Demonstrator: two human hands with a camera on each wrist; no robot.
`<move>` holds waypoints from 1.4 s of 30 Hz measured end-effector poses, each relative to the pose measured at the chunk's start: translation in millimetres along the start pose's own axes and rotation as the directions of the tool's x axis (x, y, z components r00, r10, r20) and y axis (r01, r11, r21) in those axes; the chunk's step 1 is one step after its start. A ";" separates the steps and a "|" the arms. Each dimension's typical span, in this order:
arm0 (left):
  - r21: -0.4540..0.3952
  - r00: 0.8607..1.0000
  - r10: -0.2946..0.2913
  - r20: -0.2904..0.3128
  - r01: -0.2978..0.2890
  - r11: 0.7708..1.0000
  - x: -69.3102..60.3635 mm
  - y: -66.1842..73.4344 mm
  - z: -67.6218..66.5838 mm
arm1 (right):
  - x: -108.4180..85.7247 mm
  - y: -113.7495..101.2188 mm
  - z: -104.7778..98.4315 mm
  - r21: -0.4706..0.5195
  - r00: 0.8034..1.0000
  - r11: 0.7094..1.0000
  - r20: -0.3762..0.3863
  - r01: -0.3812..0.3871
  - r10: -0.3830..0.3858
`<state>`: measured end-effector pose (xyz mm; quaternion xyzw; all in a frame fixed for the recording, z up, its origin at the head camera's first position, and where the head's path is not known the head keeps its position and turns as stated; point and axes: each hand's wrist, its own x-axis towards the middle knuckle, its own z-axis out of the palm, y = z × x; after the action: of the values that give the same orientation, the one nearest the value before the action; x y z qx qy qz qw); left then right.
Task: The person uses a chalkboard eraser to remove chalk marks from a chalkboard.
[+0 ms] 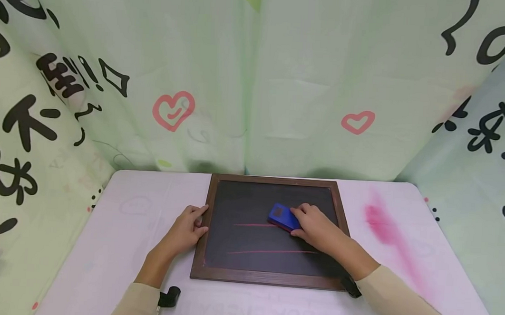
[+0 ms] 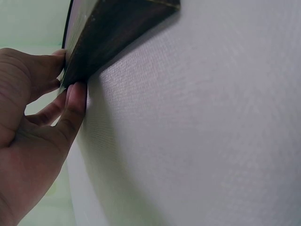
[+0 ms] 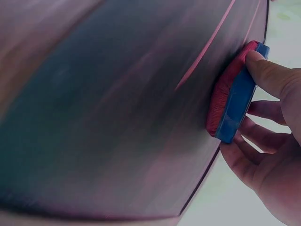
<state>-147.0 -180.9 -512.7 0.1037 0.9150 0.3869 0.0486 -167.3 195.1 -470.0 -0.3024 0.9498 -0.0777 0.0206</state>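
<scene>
right hand (image 1: 319,228) grips blue rectangular eraser (image 1: 281,216) on black chalkboard (image 1: 268,261) | left hand (image 1: 186,231), fingers loosely extended, touches brown frame's left edge (image 1: 201,247) | eraser's thick red pad (image 3: 229,92): plain in right wrist view, thin sliver in head view

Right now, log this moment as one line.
left hand: touching left edge of chalkboard | right hand: gripping blue eraser over chalkboard | marks: upper pink line, lower pink line
</scene>
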 end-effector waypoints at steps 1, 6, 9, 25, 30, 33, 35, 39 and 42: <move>0.002 1.000 -0.001 -0.001 0.001 1.000 -0.4 -0.3 -0.5 | 3.8 -3.1 0.8 -0.002 1.000 1.000 0.003 0.006 -0.006; -0.006 1.000 0.000 0.004 0.000 1.000 -1.4 -0.9 -1.7 | 21.8 -18.7 4.4 -0.020 0.999 0.999 0.001 0.041 -0.041; -0.015 1.000 -0.003 0.011 0.003 1.000 -1.4 -1.1 -1.5 | 31.8 -28.1 5.2 -0.025 0.999 0.998 0.018 0.052 -0.051; -0.007 1.000 0.023 0.007 -0.023 1.000 -1.4 -0.9 -1.5 | 77.5 -74.4 6.0 -0.020 0.985 0.992 0.127 0.123 -0.120; -0.009 1.000 0.025 0.001 -0.025 1.000 -0.3 -1.9 -0.8 | 89.1 -83.9 6.7 -0.017 0.980 0.989 0.135 0.150 -0.146; -0.007 1.000 0.027 0.006 -0.027 1.000 0.6 -2.4 -0.7 | 94.3 -88.6 6.7 -0.010 0.979 0.989 0.139 0.150 -0.147; -0.006 1.000 0.027 0.007 -0.027 1.000 0.9 -2.5 -0.7 | 97.3 -91.6 7.0 -0.008 0.978 0.988 0.141 0.155 -0.152; -0.012 1.000 0.019 0.008 -0.019 1.000 0.5 -2.5 -0.8 | 100.7 -96.7 7.8 -0.004 0.974 0.985 0.146 0.174 -0.171; -0.014 1.000 0.016 0.011 -0.016 1.000 0.3 -2.3 -0.6 | 101.3 -98.8 7.7 0.002 0.971 0.982 0.153 0.188 -0.186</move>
<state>-147.8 -182.8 -514.0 0.1128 0.9112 0.3928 0.0515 -192.9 55.9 -461.0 -0.3955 0.9133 -0.0499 0.0836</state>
